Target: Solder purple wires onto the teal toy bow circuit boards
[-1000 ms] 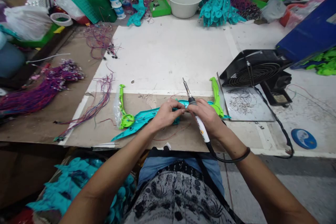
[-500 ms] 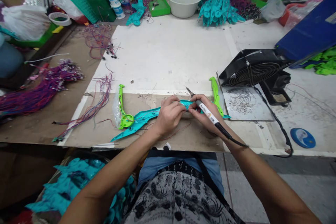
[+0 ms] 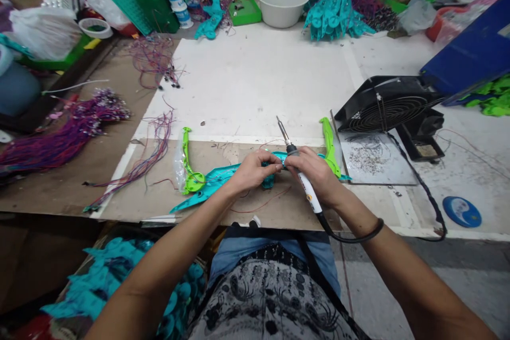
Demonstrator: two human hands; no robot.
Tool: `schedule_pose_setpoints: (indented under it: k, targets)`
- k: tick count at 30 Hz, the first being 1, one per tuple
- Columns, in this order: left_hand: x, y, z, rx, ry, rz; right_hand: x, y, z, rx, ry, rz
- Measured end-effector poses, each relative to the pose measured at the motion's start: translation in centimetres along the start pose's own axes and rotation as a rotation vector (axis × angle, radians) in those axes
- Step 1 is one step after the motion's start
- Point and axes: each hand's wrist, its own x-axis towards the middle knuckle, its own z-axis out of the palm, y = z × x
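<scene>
My right hand [image 3: 319, 174] is closed around a white soldering iron [image 3: 309, 191], its metal tip pointing up and away from me. My left hand [image 3: 255, 171] is closed in a pinch just left of it, over a long teal plastic part [image 3: 219, 179]; what the fingertips hold is too small to make out. Both hands' fingertips nearly meet above the part. A bright green plastic piece [image 3: 194, 180] with clear plastic beside it adjoins the teal part on the left, and another green piece [image 3: 329, 146] stands at its right. Thin red wires [image 3: 265, 201] lie around the part.
A black fan [image 3: 388, 106] stands right, behind a metal plate [image 3: 374, 162] with scraps. Wire bundles [image 3: 67, 130] lie left. A pale basin [image 3: 282, 4] and a teal parts pile [image 3: 330, 8] are at the back. A blue round disc [image 3: 462, 211] lies near the front edge.
The soldering iron has swung more upright in my right hand, its tip higher and slightly left. My left hand's fingers have lowered and straightened somewhat, and more of the teal part's middle shows below them.
</scene>
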Motion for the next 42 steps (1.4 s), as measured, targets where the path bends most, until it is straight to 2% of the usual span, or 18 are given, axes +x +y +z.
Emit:
schedule_pose_setpoints:
  k: [3,7,12,15,18,22,24,26,30,33,36,39,42]
  targets:
    - [0.0,-0.2,0.1,0.029,0.013,0.033,-0.1,0.1,0.1,-0.013,0.017,-0.01]
    - [-0.2,-0.8,0.5,0.164,0.121,0.19,-0.3,0.1,0.2,-0.005,0.022,0.025]
    - [-0.8,-1.2,1.3,0.519,0.297,0.445,-0.3,0.0,0.2,0.036,-0.032,0.18]
    - [-1.1,-1.1,1.8,0.693,0.348,0.517,-0.1,-0.2,0.1,0.078,-0.034,0.294]
    - [-1.2,-0.9,1.9,0.616,0.34,0.438,-0.5,-0.6,-0.6,0.018,0.039,0.284]
    - [-0.8,-0.8,1.6,0.31,0.316,0.263,-3.9,-2.1,-2.5,-0.191,0.316,0.266]
    - [-0.6,-0.8,1.5,0.226,0.296,0.203,-6.9,-3.2,-3.0,-0.326,0.436,0.359]
    - [-0.5,-0.9,1.5,0.194,0.284,0.159,-10.0,-4.4,-2.8,-0.444,0.487,0.496]
    - [-0.5,-1.0,1.5,0.212,0.292,0.126,-13.8,-5.5,-0.6,-0.463,0.457,0.704]
    - [-0.6,-1.0,1.5,0.27,0.304,0.167,-14.1,-5.2,1.2,-0.415,0.444,0.776]
    - [-0.8,-1.1,1.6,0.318,0.312,0.2,-13.8,-5.2,2.0,-0.397,0.47,0.805]
    - [-0.9,-1.2,1.8,0.365,0.327,0.202,-13.4,-6.2,1.6,-0.34,0.477,0.761]
    - [-1.1,-1.1,1.8,0.389,0.336,0.212,-11.8,-7.2,0.6,-0.253,0.411,0.552]
